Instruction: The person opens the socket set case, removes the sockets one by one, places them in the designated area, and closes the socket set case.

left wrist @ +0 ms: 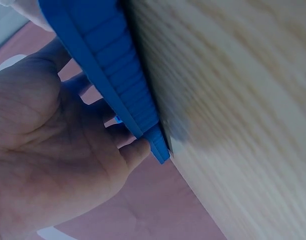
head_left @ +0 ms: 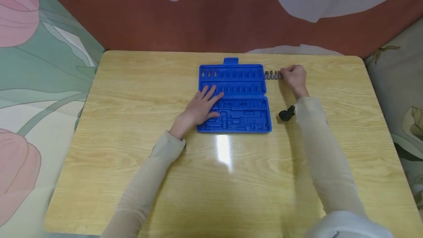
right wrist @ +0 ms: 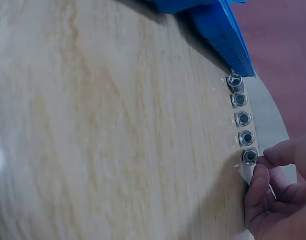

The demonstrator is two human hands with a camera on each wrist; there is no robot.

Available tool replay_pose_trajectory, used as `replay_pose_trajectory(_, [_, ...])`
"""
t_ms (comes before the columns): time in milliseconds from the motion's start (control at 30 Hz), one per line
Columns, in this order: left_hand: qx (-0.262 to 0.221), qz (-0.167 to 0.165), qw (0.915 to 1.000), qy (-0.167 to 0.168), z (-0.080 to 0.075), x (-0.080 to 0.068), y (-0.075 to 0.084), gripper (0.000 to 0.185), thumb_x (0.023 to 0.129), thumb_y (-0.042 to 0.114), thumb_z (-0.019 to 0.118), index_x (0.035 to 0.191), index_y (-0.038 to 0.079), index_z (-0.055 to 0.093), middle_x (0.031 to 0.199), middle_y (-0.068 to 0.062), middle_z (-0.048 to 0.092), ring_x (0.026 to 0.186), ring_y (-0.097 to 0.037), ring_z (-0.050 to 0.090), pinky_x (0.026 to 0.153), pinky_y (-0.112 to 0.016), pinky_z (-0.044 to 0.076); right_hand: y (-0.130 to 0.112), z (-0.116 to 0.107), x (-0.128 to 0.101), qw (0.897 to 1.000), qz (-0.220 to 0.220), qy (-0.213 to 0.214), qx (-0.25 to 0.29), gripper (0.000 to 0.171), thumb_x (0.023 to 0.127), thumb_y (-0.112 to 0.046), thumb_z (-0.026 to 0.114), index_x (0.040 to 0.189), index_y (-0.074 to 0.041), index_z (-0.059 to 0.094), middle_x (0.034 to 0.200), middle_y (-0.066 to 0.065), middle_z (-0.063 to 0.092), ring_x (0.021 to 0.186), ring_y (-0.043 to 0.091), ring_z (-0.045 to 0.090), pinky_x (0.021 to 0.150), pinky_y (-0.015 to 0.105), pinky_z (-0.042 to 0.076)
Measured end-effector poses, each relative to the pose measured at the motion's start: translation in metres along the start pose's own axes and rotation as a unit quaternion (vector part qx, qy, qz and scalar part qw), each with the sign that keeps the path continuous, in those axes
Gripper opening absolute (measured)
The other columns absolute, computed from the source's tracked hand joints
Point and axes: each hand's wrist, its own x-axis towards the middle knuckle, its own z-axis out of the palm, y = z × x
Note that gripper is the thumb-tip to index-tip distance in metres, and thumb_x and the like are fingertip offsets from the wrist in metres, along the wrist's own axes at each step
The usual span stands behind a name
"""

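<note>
An open blue tool case (head_left: 244,83) lies flat at the far middle of the wooden table (head_left: 132,157); a few metal bits (head_left: 209,73) sit in its top-left slots. My left hand (head_left: 202,106) rests flat on the case's left side with fingers spread; the left wrist view shows the palm (left wrist: 48,165) against the blue case edge (left wrist: 118,100). A row of several metal sockets (right wrist: 241,118) lies right of the case (right wrist: 227,35). My right hand (head_left: 293,77) pinches the socket at the row's right end (right wrist: 249,157) between thumb and fingertips.
A small black tool piece (head_left: 286,114) lies on the table right of the case, beside my right forearm. The table's far edge meets a red-brown patterned wall; patterned cloth lies on both sides.
</note>
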Motion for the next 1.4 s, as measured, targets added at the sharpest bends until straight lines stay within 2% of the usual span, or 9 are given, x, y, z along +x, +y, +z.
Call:
replay_pose_trajectory(267, [0.002,0.0,1.0,-0.001,0.002,0.0,-0.002,0.071,0.099,0.045,0.048,0.156,0.019,0.014,0.161,-0.013,0.0,0.146,-0.034,-0.004,0.117,-0.047,0.001,0.002,0.002,-0.003,1.0,-0.008,-0.007,0.008,0.033,0.095,-0.028,0.054,0.086,0.002,0.066,0.065,-0.004,0.057,0.055,0.008,0.048,0.053,0.024,0.041])
replay_pose_trajectory(400, [0.001,0.001,1.0,0.003,0.001,0.001,-0.002,0.071,0.099,0.045,0.048,0.156,0.019,0.015,0.161,-0.013,0.0,0.146,-0.034,-0.004,0.117,-0.047,0.001,-0.002,-0.003,-0.004,1.0,-0.005,-0.016,0.02,0.034,0.096,-0.03,0.053,0.09,0.002,0.065,0.071,-0.004,0.059,0.058,0.007,0.049,0.056,0.025,0.042])
replay_pose_trajectory(633, [0.005,-0.004,1.0,0.001,0.0,0.0,-0.002,0.071,0.099,0.045,0.047,0.156,0.02,0.013,0.161,-0.012,-0.001,0.146,-0.033,-0.005,0.117,-0.046,0.001,-0.043,0.0,-0.01,0.998,-0.014,-0.05,0.032,0.032,0.096,-0.029,0.056,0.1,0.002,0.064,0.074,0.0,0.06,0.057,0.009,0.052,0.053,0.025,0.042])
replay_pose_trajectory(767, [0.002,-0.004,1.0,-0.005,0.0,0.0,-0.002,0.071,0.1,0.046,0.046,0.157,0.021,0.012,0.161,-0.012,-0.002,0.146,-0.033,-0.006,0.117,-0.046,0.0,-0.079,0.019,-0.013,0.995,-0.022,-0.086,0.036,0.029,0.095,-0.028,0.059,0.099,0.001,0.063,0.073,0.002,0.06,0.055,0.007,0.054,0.051,0.022,0.046])
replay_pose_trajectory(1000, [0.003,-0.011,0.9998,-0.015,-0.001,0.002,0.0,0.07,0.099,0.047,0.045,0.157,0.022,0.013,0.161,-0.011,-0.003,0.146,-0.033,-0.006,0.117,-0.046,0.001,-0.119,0.082,-0.03,0.981,-0.102,-0.162,-0.012,0.03,0.096,-0.023,0.061,0.089,0.005,0.068,0.064,0.006,0.062,0.049,0.01,0.054,0.055,0.023,0.048])
replay_pose_trajectory(1100, [0.004,-0.005,0.9999,-0.011,0.0,0.003,0.001,0.07,0.099,0.047,0.046,0.157,0.021,0.013,0.161,-0.012,-0.002,0.146,-0.033,-0.005,0.117,-0.046,0.002,-0.128,0.106,-0.035,0.978,-0.136,-0.155,-0.02,0.031,0.096,-0.022,0.061,0.084,0.005,0.07,0.066,0.009,0.062,0.051,0.012,0.05,0.059,0.028,0.044])
replay_pose_trajectory(1200, [0.005,-0.007,0.9999,-0.007,0.001,0.003,0.001,0.07,0.099,0.047,0.046,0.156,0.021,0.014,0.161,-0.011,-0.001,0.146,-0.033,-0.005,0.117,-0.046,0.001,-0.134,0.123,-0.037,0.977,-0.158,-0.143,-0.023,0.027,0.096,-0.019,0.061,0.086,0.004,0.072,0.077,0.013,0.066,0.057,0.013,0.049,0.062,0.031,0.043])
replay_pose_trajectory(1300, [0.002,-0.012,0.9999,-0.01,0.0,0.0,0.001,0.07,0.099,0.048,0.045,0.156,0.022,0.014,0.161,-0.011,-0.002,0.146,-0.033,-0.005,0.117,-0.046,0.0,-0.139,0.131,-0.038,0.977,-0.155,-0.147,-0.027,0.025,0.097,-0.017,0.06,0.092,0.003,0.074,0.091,0.016,0.07,0.064,0.017,0.055,0.067,0.033,0.046])
replay_pose_trajectory(1400, [0.003,-0.012,0.9999,-0.007,-0.001,-0.002,-0.002,0.07,0.099,0.047,0.046,0.156,0.022,0.014,0.161,-0.011,-0.002,0.146,-0.033,-0.006,0.117,-0.045,-0.001,-0.145,0.133,-0.039,0.977,-0.146,-0.152,-0.034,0.026,0.097,-0.015,0.059,0.093,0.005,0.074,0.095,0.019,0.07,0.072,0.025,0.06,0.073,0.037,0.05])
